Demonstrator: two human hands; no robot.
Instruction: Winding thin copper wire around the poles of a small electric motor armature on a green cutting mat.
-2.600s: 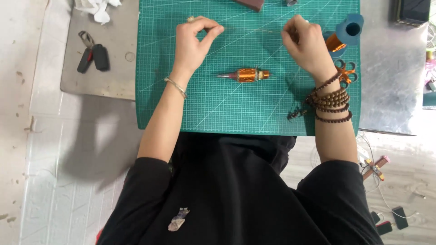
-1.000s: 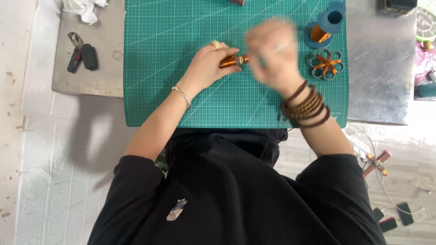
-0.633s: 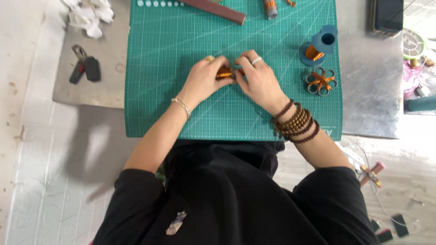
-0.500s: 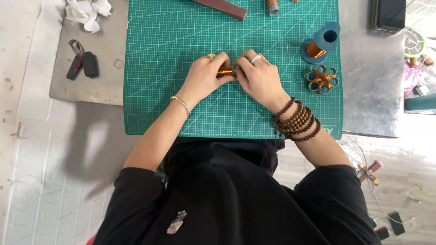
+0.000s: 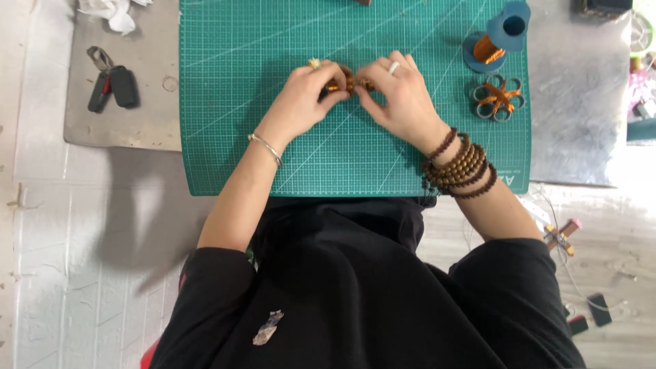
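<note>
So a couple of seconds back our hands were apart and up near the far edge of the green gridded cutting mat point(image 5: 287, 157), and the little copper-orange wound piece was lying on its own mid-mat. Now both hands have closed in on it. Our left hand point(image 5: 301, 102) and right hand point(image 5: 400, 96) meet fingertip to fingertip around the small copper-orange wire-wrapped piece point(image 5: 345, 83), and only a sliver of it peeks out between the fingers. Each grip is a pinch clamped on one end of that piece, left on the left end, right on the right.

Compared with half a second ago, almost nothing has shifted. Same pinch, same spot on the mat, a bit above centre. Our read is that the reach-and-grab part is over and we're into the fiddly bit, working the piece with the fingertips. Whether it's being twisted, bent or just held, we can't tell, since the fingers cover too much.

Off to the right, the blue plastic spool with orange wire point(image 5: 499, 34) and the flower-shaped loop of grey and orange wire point(image 5: 497, 99) sit untouched on the mat. The dark key fob point(image 5: 113, 80) is well apart on the grey bench point(image 5: 123, 130).
</note>
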